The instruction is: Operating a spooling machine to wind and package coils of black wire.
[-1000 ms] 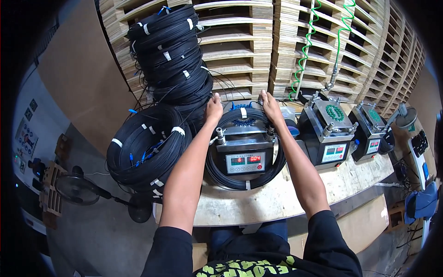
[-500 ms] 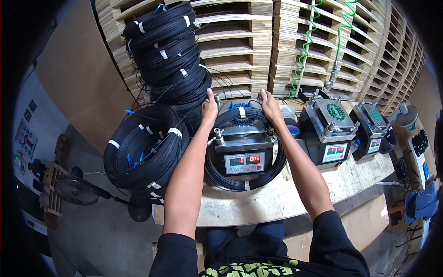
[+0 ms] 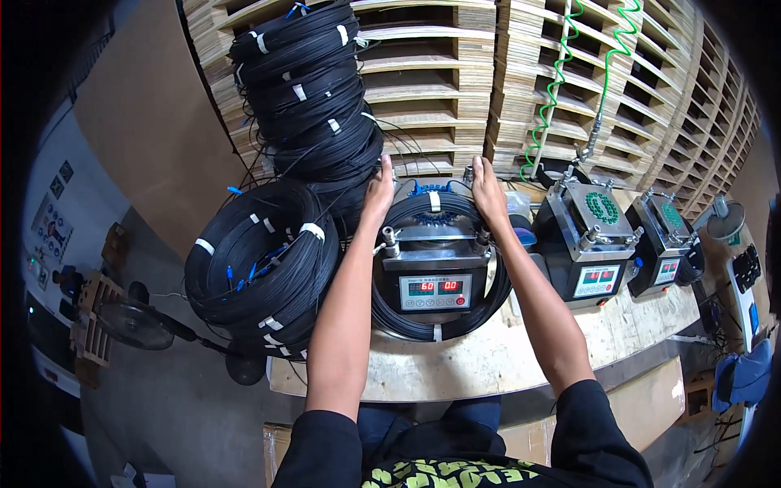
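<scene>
The person's left hand (image 3: pixel 379 195) is placed at the rear left corner of a black, box-shaped machine with a silver metal top (image 3: pixel 435 254), and the right hand (image 3: pixel 489 195) is placed at its rear right corner. Each is held thumb-up beside a metal post; whether the fingers are closed around the posts cannot be told.

The machine is set near the front edge of a pale wooden tabletop (image 3: pixel 407 374), left of its middle. It is ringed by a loop of thin black cable (image 3: pixel 415 329), fastened with white tags at top and bottom. Blue plastic connectors (image 3: pixel 431 219) are clustered on the machine's top.

On the machine's pale front panel (image 3: pixel 435 303), a printed line is borne above two windows of lit digits, red uppermost, with a row of round buttons below. Similar panels are carried by two black-and-silver machines with green rings of holes (image 3: pixel 602 208) toward the tabletop's right edge. By its left edge, black cable coils (image 3: pixel 305 122) are piled, marked with white tags. Yellow-green lettering is printed on the black shirt (image 3: pixel 451 473).
</scene>
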Tool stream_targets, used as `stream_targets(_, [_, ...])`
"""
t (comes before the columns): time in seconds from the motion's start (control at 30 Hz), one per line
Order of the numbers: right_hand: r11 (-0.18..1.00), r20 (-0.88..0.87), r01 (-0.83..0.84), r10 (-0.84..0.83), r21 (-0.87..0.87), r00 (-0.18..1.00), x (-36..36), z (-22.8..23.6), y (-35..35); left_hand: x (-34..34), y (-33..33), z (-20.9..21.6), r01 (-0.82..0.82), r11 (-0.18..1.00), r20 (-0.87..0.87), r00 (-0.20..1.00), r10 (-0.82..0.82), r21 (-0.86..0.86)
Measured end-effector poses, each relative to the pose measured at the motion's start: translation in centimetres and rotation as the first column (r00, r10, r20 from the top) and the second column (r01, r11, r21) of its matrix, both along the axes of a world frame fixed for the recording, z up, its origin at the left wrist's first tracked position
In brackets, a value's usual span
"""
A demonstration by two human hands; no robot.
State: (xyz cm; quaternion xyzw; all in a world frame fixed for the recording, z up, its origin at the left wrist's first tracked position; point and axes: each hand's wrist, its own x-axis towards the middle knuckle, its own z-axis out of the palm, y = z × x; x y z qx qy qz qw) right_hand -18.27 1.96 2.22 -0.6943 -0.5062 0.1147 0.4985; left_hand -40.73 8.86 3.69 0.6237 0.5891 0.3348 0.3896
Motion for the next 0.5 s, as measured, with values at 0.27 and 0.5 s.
stream_targets(0.27, [0.987,-0.013,-0.161,0.161,-0.005,0.987,1.2,-2.3,3.5,-0.5,1.2,-1.6,0.016,0.978,0.053,0.998,-0.027,0.208])
stream_targets(0.5, [0.973,0.142,-0.161,0.185,-0.167,0.972,-0.9,1.3,1.0,-0.7,0.4,-2.2,-0.008,0.939,0.039,0.999,-0.006,0.343])
